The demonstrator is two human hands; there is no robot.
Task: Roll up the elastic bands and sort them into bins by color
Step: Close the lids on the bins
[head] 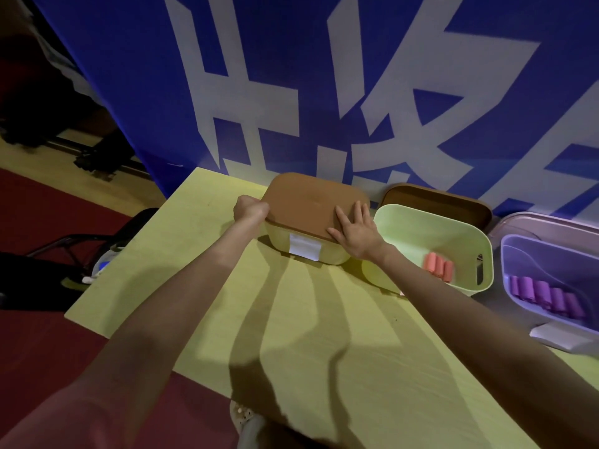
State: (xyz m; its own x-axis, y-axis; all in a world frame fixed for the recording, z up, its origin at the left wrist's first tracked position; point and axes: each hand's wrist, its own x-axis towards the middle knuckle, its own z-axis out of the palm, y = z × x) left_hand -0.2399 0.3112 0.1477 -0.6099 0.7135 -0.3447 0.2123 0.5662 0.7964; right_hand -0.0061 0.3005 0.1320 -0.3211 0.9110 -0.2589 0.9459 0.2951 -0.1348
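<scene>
Bands (439, 266) lie rolled in open bins. Left hand (250, 207) curls on the lid (311, 202) edge while right hand (356, 233) presses flat, fingers straight, likely seating it.

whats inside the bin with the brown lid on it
Cannot be seen: the brown lid covers the yellow bin, with the right hand flat on it and the left hand gripping its edge. Only the white label shows outside.

— What's behind the yellow table (301, 319)?
— A blue banner (291, 76) with big white characters.
— And on the left?
— Red carpet (48, 209), a dark folding chair (81, 244), and a strip of wooden floor (48, 163).
</scene>
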